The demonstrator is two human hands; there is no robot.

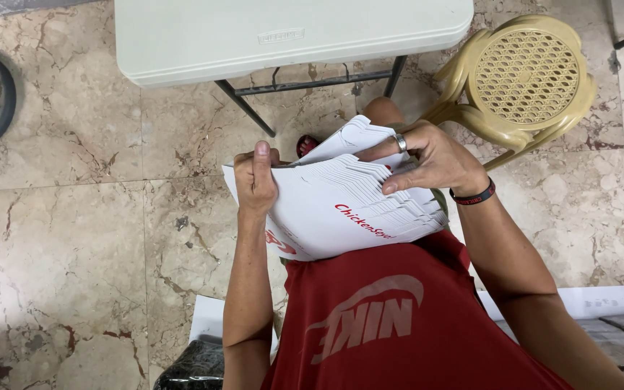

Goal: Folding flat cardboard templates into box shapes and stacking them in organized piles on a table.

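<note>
Low over my lap, held above the marble floor [74,238], sits a stack of flat white cardboard box blanks with red print [341,206], fanned so the cut edges step out toward the right. My left hand [256,180] is clamped on the stack's left edge, thumb upright against the front sheet. My right hand [431,160] pinches the upper flaps on the far right side, fingers curled over the staggered edges. I judge the blanks light and thin but stiff enough to hold shape; smooth card will likely slide sheet on sheet, so a firm grip at the edges suits best. Beyond stands a pale folding bench [290,32], with a tan plastic chair [521,76] to its right.
</note>
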